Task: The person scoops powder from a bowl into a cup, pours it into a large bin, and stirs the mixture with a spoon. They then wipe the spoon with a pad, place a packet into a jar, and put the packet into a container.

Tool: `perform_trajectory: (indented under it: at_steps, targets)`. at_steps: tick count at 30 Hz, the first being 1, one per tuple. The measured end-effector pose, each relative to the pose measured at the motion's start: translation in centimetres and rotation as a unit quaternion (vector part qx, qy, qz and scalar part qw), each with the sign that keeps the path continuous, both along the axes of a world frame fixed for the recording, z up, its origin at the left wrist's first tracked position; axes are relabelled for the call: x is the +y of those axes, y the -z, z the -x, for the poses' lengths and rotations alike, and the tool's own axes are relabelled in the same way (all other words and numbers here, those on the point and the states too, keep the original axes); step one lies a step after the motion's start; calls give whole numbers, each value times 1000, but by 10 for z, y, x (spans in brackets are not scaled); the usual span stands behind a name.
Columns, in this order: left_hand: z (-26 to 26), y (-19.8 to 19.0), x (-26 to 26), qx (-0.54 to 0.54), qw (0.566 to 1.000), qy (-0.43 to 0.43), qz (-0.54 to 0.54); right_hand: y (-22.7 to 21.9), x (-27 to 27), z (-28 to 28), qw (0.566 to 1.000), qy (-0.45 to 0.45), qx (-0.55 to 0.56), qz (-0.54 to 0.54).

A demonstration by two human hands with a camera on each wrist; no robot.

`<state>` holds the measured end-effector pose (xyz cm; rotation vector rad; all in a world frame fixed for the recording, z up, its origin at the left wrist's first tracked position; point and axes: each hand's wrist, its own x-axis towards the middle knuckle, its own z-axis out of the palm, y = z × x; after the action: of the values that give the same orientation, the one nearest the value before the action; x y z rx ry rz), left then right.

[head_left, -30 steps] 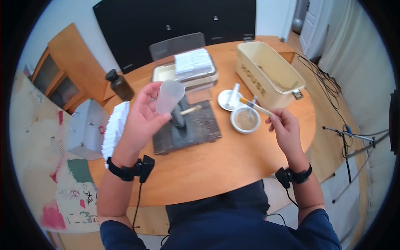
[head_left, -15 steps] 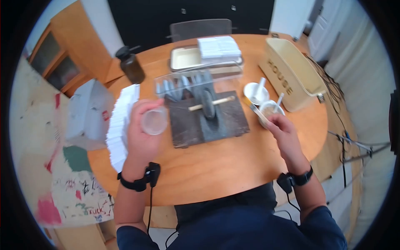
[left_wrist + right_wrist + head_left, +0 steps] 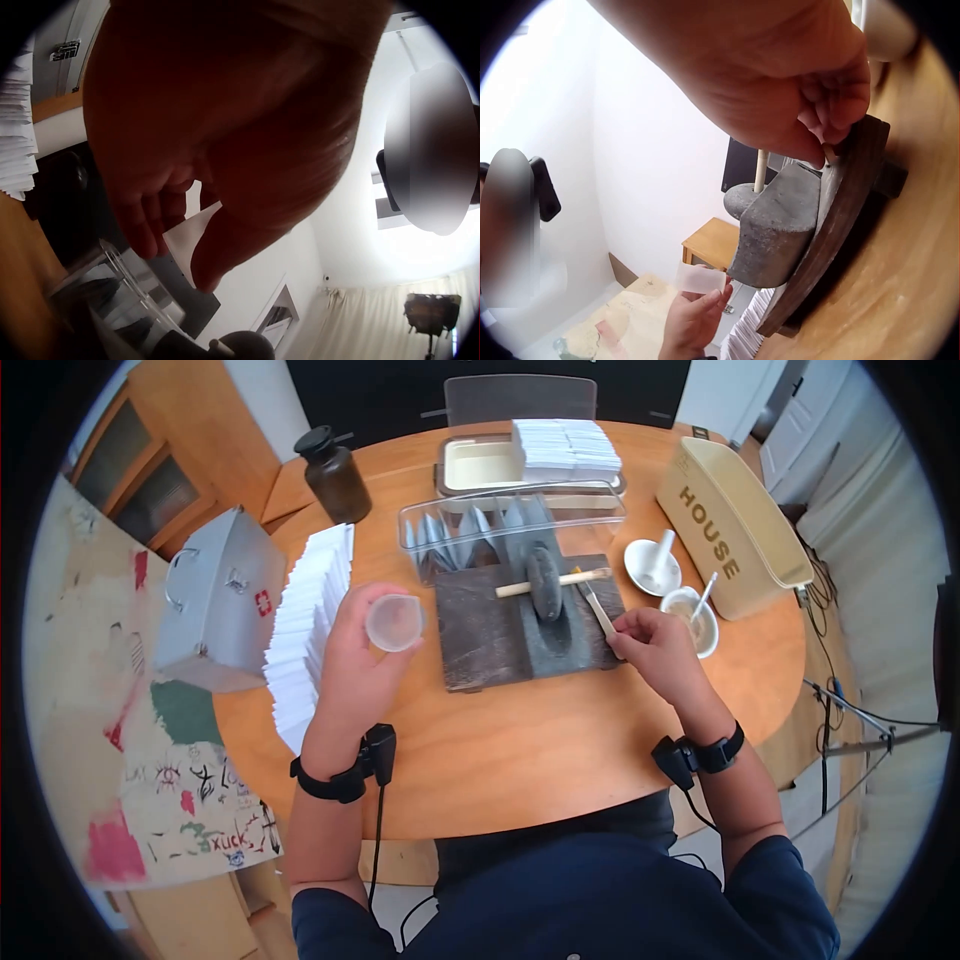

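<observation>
My left hand holds a small translucent plastic cup, its round mouth towards the head camera, left of the dark board. On that board stands a grey boat-shaped grinding trough. A stone wheel with a wooden axle sits in it. My right hand pinches a flat brush by its pale handle, over the board's right side. The bristles are near the axle's right end. In the right wrist view the fingertips are close to the board's edge, and the hand hides most of the brush.
Right of the board are a white bowl with a spoon, and a small mortar with a pestle. A cream HOUSE bin stands behind them. White folded papers, a metal case and a brown bottle line the left.
My right hand has brought the brush from over the white bowl to the board's right side. The cup has turned from sideways to mouth towards the camera. The head view has shifted.
</observation>
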<state>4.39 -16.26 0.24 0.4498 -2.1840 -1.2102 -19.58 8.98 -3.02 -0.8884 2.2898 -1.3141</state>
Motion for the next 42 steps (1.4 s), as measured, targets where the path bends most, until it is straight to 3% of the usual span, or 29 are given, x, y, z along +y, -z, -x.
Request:
perform_trajectory:
  at_steps: [6,9,12,16,17,18,20,22,26,29,30,31,32,33,35,39,42]
  targets:
    - [-1,-11,-3,-20,982,-20,189,-12,4,-10,995,-4,98,-32]
    - [-2,-18,7,-72,988,-47,131,-13,13,-14,995,-18,92,25]
    - [-4,-19,23,-114,990,-13,78,-23,15,-27,987,-23,127,98]
    - [7,-43,73,-146,971,106,158,-78,17,-59,963,-173,143,149]
    - [10,-42,82,-138,962,145,187,-84,21,-60,964,-163,152,143]
    - [9,-43,86,-136,952,170,217,-88,17,-64,941,-198,213,175]
    - [10,-44,96,-155,956,138,207,-92,2,-73,898,-267,258,236]
    - [15,-41,90,-100,953,207,198,-93,6,-67,898,-324,267,133]
    - [16,-36,75,-57,957,204,200,-115,2,-63,901,-304,290,105]
    - [9,-25,40,-9,982,158,-101,-149,-27,-47,901,-275,320,100]
    - [7,-11,21,-3,983,155,-103,-161,-42,-42,907,-253,324,94]
    - [5,1,-1,78,939,153,-299,-169,-65,-33,906,-254,325,95]
    - [4,11,-15,157,851,148,-480,-175,-92,-24,905,-254,327,96]
    - [5,20,-21,163,849,150,-480,-181,-122,-18,896,-254,356,81]
    - [5,36,-26,257,733,144,-614,-187,-190,-10,886,-258,384,30]
    - [9,63,-21,196,718,116,-657,-158,-319,-2,863,-274,405,-124]
    - [8,64,-14,176,718,111,-665,-115,-385,8,828,-291,429,-215]
